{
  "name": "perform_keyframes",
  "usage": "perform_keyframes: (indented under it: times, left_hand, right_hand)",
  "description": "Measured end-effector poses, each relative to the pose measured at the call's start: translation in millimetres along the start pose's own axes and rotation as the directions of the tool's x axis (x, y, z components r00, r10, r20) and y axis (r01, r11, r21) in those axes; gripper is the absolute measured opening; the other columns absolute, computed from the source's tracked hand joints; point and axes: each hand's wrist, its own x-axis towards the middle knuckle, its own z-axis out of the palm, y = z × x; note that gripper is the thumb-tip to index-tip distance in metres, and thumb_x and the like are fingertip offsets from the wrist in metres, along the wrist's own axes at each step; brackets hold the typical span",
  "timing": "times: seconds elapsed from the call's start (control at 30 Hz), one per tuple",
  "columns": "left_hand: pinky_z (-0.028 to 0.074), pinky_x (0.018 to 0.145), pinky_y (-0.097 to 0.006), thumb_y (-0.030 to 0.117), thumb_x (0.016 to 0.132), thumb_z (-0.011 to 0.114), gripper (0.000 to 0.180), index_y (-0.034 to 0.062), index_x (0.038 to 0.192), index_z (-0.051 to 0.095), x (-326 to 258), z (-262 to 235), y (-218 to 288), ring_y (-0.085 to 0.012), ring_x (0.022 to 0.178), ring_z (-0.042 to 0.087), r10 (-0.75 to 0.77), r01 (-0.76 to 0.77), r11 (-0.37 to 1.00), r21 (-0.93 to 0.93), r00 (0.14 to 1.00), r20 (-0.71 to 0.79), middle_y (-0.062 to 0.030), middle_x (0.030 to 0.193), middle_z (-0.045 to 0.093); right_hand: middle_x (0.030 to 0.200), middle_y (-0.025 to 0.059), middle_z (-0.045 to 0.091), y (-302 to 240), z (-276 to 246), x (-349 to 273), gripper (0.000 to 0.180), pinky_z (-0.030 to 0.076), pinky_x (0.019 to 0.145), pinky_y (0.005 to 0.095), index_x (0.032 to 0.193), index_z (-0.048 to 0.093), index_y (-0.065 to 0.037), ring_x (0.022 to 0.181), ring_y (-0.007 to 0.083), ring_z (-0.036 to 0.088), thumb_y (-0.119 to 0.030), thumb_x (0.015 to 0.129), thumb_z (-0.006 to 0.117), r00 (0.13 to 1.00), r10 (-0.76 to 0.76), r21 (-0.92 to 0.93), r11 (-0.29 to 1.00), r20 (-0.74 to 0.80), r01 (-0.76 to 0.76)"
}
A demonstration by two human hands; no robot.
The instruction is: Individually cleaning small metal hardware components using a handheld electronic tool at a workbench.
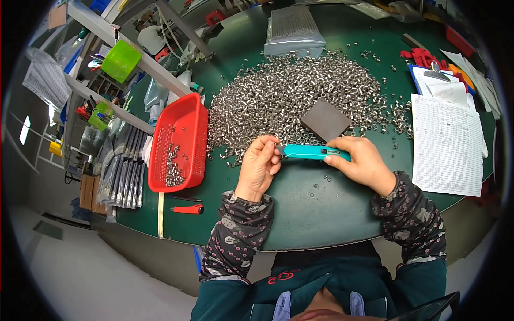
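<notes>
Papers hang at the left edge of the scene, beside a metal frame bearing a lime-green holder with pens. Nearer, packs in clear plastic are stacked left of the dark green table.

On the table's left side, a red perforated basket contains a scatter of small metal pieces. Just nearer than the basket lies a red cutter, right of a pale strip.

Next comes the left hand, raised over the table, its thumb and forefinger together at the blade end of a turquoise utility knife. I cannot tell whether they pinch the blade or a tiny part.

Beyond the knife spreads a wide heap of short, shiny metal tubes, with a wrapped pack on its far side. A dark grey block rests at the heap's near right.

The right hand grips the knife's right end, thumb along the body. Farther right lie red gloves, a clipboard and, nearer, a printed sheet.
</notes>
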Motion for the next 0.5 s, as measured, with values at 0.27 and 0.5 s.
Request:
perform_keyframes:
  times: [0.27,0.5]
  left_hand:
    - [0.031,0.04,-0.016,0.018,0.085,0.049,0.016,0.0035,0.088,0.052,-2.2,2.8,0.8,-0.0057,0.053,0.042,0.016,-0.009,0.995,0.096,0.998,-0.066,0.0002,0.063,0.05]
    - [0.03,0.039,-0.016,0.02,0.085,0.048,0.016,0.004,0.085,0.052,-1.6,4.6,-0.6,-0.0057,0.049,0.04,0.008,0.0,0.995,0.096,0.996,-0.089,0.0001,0.059,0.047]
  right_hand:
    - [0.074,0.0097,0.057,-8.6,-3.8,-1.0,0.024,0.043,0.059,0.0365,0.085,0.06,-0.007,0.069,0.0282,0.055,-0.026,0.07,0.06,1.0,0.005,-0.081,0.997,-0.011,-0.005]
    - [0.071,0.0079,0.054,-6.1,-2.2,-2.2,0.023,0.043,0.057,0.0366,0.085,0.059,-0.008,0.067,0.0267,0.054,-0.024,0.07,0.061,0.992,-0.089,-0.171,0.983,-0.086,0.073]
